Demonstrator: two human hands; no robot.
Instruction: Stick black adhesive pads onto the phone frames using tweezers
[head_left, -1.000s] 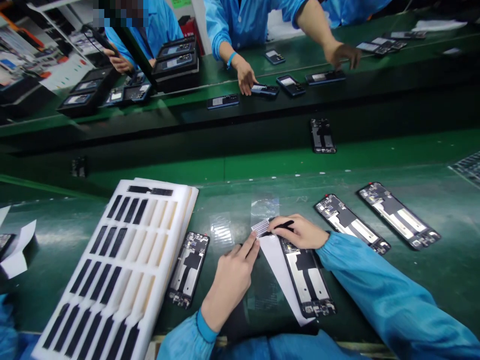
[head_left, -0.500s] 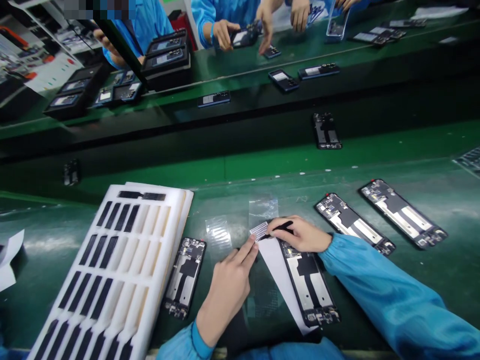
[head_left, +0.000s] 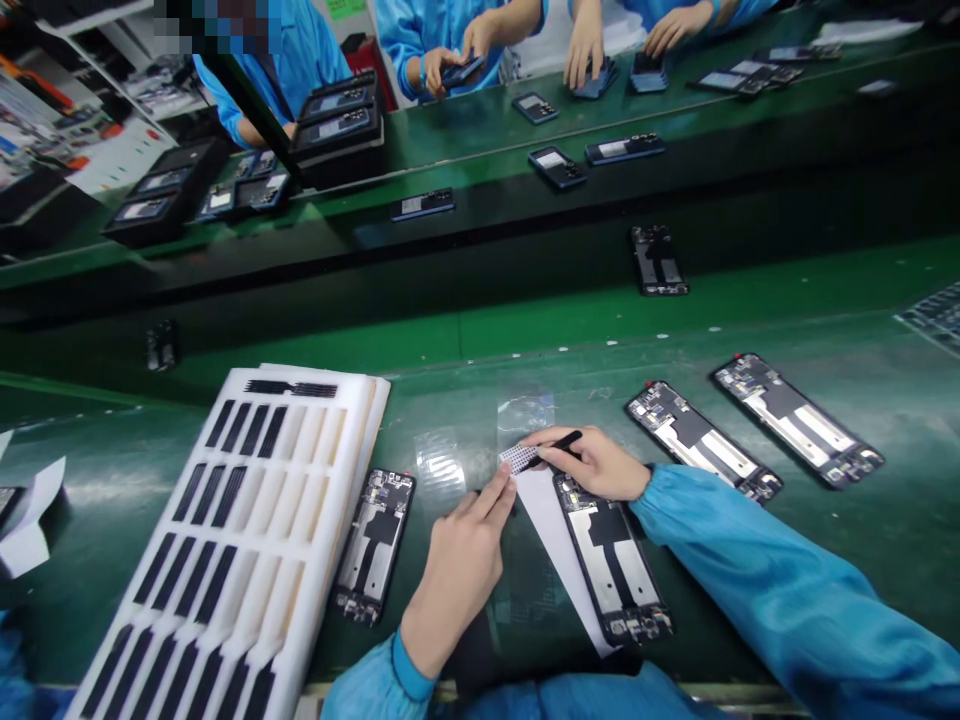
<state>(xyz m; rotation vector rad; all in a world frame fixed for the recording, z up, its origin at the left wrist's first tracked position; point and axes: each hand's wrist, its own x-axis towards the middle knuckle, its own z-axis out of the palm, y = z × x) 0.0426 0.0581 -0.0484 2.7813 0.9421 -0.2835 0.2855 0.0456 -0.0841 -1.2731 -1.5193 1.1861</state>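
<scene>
Head view, nearest stuff first: two blue sleeves come in along the bottom. The left hand (head_left: 459,572) sits around 6 o'clock, fingers stretched out and not really gripping anything, with the index tip right by the edge of a tiny perforated silver mesh patch (head_left: 519,459). Can't tell if it's actually touching. The right hand (head_left: 592,463), in from 3 o'clock, is closed around black tweezers (head_left: 561,446), and their tips look clamped on that patch, which sits near the middle of the shot, just above a white paper strip (head_left: 551,530). The patch looks super light, thin and easy to crease, so I'd take it by the edge with the tweezers, not the middle. A phone frame (head_left: 611,560) lies right under the right hand, another (head_left: 373,545) sits left of the left hand, and a white foam tray (head_left: 330,480) of black strips is at 8 o'clock. Two more frames (head_left: 797,420) lie at 2 o'clock. Past the green belt (head_left: 900,520), co-workers' hands (head_left: 585,45) handle phones at 12 o'clock.
</scene>
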